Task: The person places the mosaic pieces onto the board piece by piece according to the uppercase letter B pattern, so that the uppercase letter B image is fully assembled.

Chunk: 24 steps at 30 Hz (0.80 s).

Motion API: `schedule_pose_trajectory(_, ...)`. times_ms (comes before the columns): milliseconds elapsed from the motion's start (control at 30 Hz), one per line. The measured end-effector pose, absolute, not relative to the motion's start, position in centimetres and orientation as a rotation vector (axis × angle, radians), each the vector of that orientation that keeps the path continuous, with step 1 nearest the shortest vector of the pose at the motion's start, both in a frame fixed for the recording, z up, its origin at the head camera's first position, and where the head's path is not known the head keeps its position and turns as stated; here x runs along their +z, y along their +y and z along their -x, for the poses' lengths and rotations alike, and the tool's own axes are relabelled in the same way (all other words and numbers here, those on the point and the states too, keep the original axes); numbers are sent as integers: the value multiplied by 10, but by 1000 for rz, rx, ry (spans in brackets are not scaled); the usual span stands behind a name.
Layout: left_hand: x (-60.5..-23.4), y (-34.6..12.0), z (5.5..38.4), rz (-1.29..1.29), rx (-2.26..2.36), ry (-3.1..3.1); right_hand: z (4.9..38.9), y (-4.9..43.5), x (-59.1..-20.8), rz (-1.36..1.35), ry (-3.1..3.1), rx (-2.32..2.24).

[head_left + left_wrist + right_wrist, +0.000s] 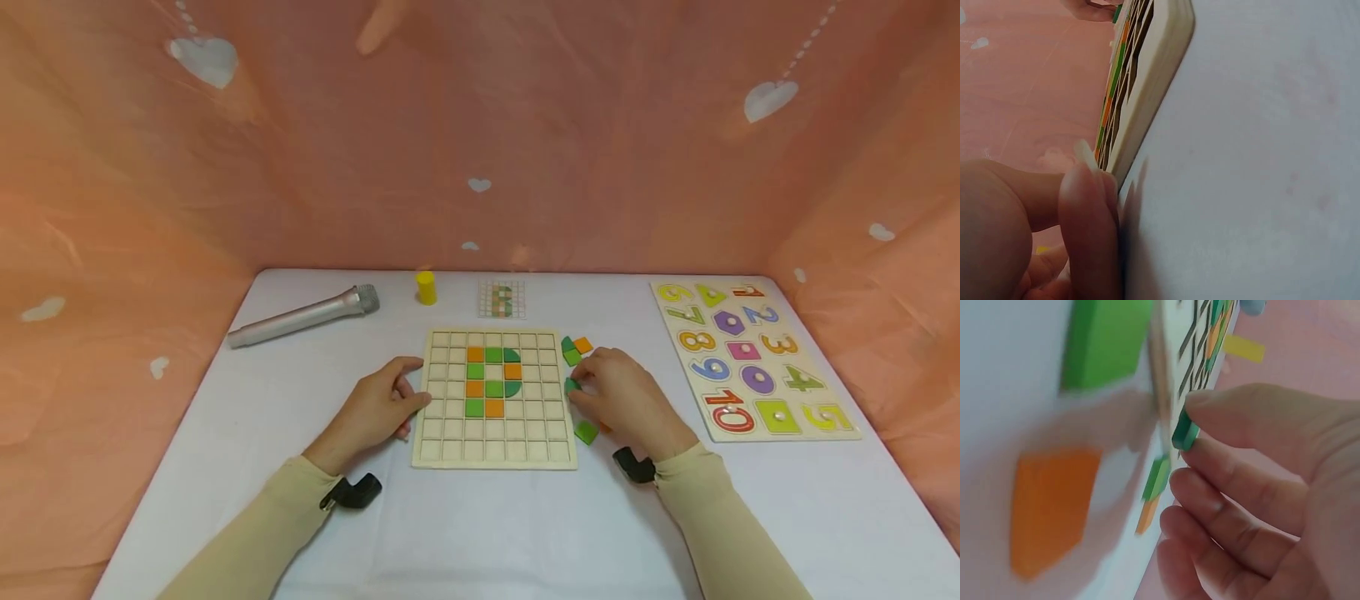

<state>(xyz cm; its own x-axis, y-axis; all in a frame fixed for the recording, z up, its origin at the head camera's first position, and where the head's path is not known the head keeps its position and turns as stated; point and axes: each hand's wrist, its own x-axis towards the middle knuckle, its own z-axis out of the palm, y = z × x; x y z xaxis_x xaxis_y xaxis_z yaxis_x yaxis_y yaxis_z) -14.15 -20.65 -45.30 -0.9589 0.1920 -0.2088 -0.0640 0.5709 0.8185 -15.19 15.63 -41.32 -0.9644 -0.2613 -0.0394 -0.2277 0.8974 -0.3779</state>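
Honestly, the right hand (628, 402) pinches the dark green piece (1185, 432), so go light while the left hand (372, 406) touches the board (452, 451) to steady it.

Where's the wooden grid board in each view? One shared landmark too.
Head: grid board just below centre.
Left wrist: grid board edge-on, slanting from top centre down to the left hand.
Right wrist: grid board upper middle, oblique, cut by the top edge.
Shared landmark: right hand, at top left in left wrist, right side in right wrist.
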Motion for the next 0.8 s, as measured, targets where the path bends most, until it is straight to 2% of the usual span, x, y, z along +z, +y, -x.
schedule_pose_trajectory(433,-453,-204,142,-107,1343,2529,141,101,-418,637,2967,-574)
schedule_pose_trajectory(800,-453,-205,143,-101,1339,2526,136,88,-422,704,2977,-550)
